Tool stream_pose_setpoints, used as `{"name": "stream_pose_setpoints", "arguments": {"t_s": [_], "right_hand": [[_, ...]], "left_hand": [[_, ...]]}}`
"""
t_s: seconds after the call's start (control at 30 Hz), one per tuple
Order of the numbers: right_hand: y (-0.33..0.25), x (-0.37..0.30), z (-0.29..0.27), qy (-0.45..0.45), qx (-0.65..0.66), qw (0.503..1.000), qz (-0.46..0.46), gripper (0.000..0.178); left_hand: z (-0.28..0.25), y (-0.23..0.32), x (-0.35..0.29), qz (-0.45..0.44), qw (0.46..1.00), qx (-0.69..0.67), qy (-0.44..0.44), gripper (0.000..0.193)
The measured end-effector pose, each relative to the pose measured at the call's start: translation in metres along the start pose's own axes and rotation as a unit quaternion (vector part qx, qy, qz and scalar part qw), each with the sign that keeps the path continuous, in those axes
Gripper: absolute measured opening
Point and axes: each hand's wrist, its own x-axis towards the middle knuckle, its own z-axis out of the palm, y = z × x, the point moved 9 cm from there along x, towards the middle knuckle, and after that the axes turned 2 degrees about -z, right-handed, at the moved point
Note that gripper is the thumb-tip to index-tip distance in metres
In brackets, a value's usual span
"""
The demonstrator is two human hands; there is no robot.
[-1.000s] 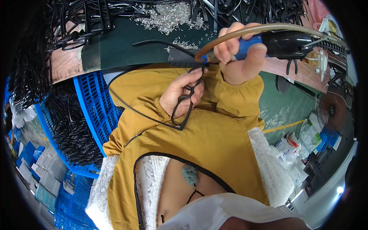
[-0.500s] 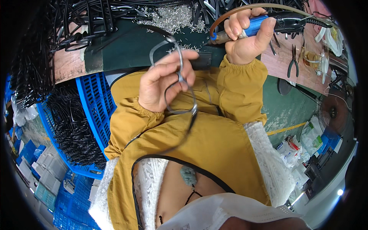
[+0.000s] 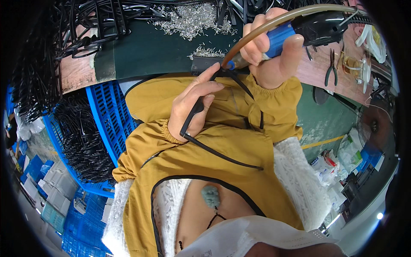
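My left hand (image 3: pixel 193 103) is closed round a dark eyeglasses frame (image 3: pixel 192 112), which is seen edge-on. One temple runs down toward my lap, the other lies to the right under my right wrist. My right hand (image 3: pixel 274 51) grips an electric screwdriver (image 3: pixel 280 38) with a blue and black body and a brown tube along it. The screwdriver's nose is at the end of the frame by my left fingertips; whether it touches is hidden. Just behind is a dark block (image 3: pixel 201 64) at the table edge, with a small heap of silvery metal pins (image 3: pixel 207 52) beyond it.
A larger pile of metal pins (image 3: pixel 190 21) covers the back of the dark green mat (image 3: pixel 145 47). Black frames (image 3: pixel 102 21) crowd the left. A blue crate (image 3: pixel 112 124) of frames stands beside my lap. Pliers (image 3: pixel 331 70) lie on the right, above a fan (image 3: pixel 374 124).
The glasses have turned from face-on to edge-on in my left hand. My right hand has brought the screwdriver's nose down and left to the frame.
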Motion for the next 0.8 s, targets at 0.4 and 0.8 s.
{"name": "stream_pose_setpoints", "arguments": {"t_s": [0.4, 0.8], "right_hand": [[0.016, -0.004, -0.002, 0.048, -0.003, 0.997, 0.063, 0.045], [-0.059, 0.01, -0.056, 0.155, 0.04, 0.986, -0.044, 0.041]], "left_hand": [[0.0, -0.016, -0.006, 0.065, 0.993, -0.063, 0.071, 0.013], [-0.174, 0.061, -0.031, 0.04, 0.924, 0.114, 0.363, 0.012]]}}
